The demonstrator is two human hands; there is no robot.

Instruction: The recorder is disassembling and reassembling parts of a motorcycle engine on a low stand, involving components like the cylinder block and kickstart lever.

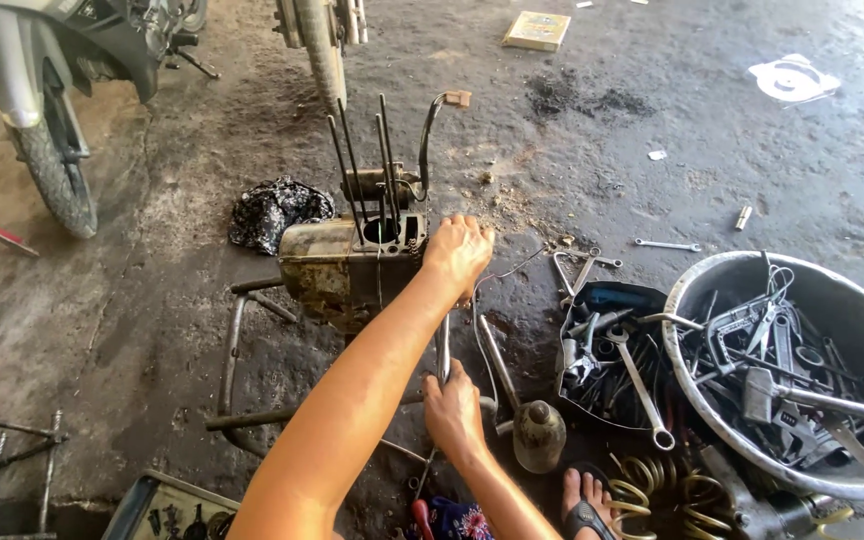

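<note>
The left hand (459, 252) lies palm-down on the right edge of the engine case (347, 265), fingers curled over the rim and gripping it. The case sits at the centre of the floor, rusty and oily, with four thin studs (364, 160) standing up from its top around a round bore. A bent lever (430, 135) rises behind it at 12 o'clock.

The right hand (452, 412) is at 6 o'clock from the case, closed in a fist around a metal bar (443, 352) that runs up towards the case's lower right side. Whether the bar's far end touches the case I cannot tell.

Just at 3 o'clock of the right hand lies a hammer (522, 410), head down near a sandalled foot (585, 505). Further at 3 o'clock a dark tray (607, 350) holds wrenches, and beyond it a large metal basin (697, 290) is full of tools. Yellow coil springs (652, 495) lie at the basin's 7 o'clock.

At 10 o'clock of the case is a crumpled dark rag (274, 210). A motorbike wheel (52, 170) stands at far 10 o'clock, and a second wheel (324, 50) at 12 o'clock. A bent tube frame (237, 360) lies under the case at 8 o'clock. A yellow box (537, 30) rests on the floor at 1 o'clock.
</note>
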